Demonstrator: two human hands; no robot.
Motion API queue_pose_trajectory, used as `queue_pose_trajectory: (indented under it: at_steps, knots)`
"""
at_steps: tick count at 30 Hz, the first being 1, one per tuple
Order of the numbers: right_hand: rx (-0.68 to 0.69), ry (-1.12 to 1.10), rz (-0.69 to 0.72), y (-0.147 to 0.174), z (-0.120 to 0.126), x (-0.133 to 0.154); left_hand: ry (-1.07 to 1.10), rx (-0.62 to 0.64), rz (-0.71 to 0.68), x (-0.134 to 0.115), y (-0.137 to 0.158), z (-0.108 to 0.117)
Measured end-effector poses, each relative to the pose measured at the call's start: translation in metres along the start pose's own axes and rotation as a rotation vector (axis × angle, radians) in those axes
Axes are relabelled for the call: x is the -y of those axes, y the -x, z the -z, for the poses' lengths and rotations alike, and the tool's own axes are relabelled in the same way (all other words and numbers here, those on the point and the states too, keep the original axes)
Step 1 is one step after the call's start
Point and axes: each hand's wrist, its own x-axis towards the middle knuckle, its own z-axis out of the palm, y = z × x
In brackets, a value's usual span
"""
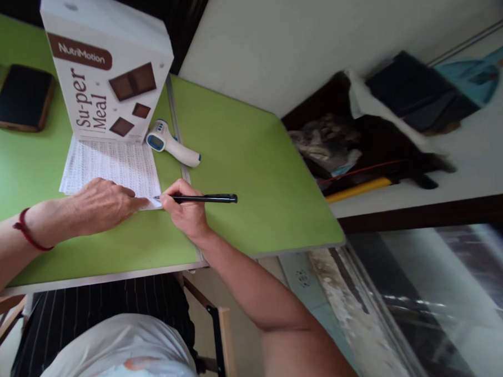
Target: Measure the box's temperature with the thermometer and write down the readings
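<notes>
My right hand (pixel 186 211) grips a black pen (pixel 212 198), its tip at the lower right corner of the paper sheets (pixel 121 163). These sheets are covered in rows of small print or writing. Across their lower edge lies my left hand (pixel 104 205), palm down with the fingers stretched towards the pen tip. A red cord circles my left wrist. Behind the sheets, a white NutriMotion box (pixel 111 78) stands upright, close to their top edge. The white and blue infrared thermometer (pixel 172 144) lies right of the sheets.
A dark, brown-edged case-like object (pixel 21 97) rests at the left of the green table (pixel 251 177). A seam divides the tabletop. Beyond its right end, a dark shelf (pixel 382 138) holds cloth and other items. A wooden-armed chair (pixel 227 345) is below.
</notes>
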Motion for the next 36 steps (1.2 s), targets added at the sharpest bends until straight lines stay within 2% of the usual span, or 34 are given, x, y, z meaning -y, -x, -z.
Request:
queue_pose_trajectory:
  at_steps: [10,13,19,25,36]
  knots:
    - [-0.032,-0.018,0.074,-0.0003,-0.0006,-0.0005,0.010,0.000,-0.006,-0.0025,0.0027,0.0048]
    - [-0.013,-0.014,0.064,-0.0004,-0.0004,0.0000,0.029,0.030,0.020,-0.0020,0.0008,0.0035]
    - [0.003,0.003,0.018,-0.0002,-0.0005,-0.0008,0.067,0.007,0.035,-0.0005,-0.0012,0.0001]
    - [-0.045,-0.004,-0.003,0.0008,0.0026,-0.0017,0.070,0.000,0.024,-0.0009,0.0014,0.0011]
    - [-0.030,-0.033,0.060,0.0023,0.0017,-0.0071,0.081,0.025,0.032,0.0006,0.0008,0.0025]
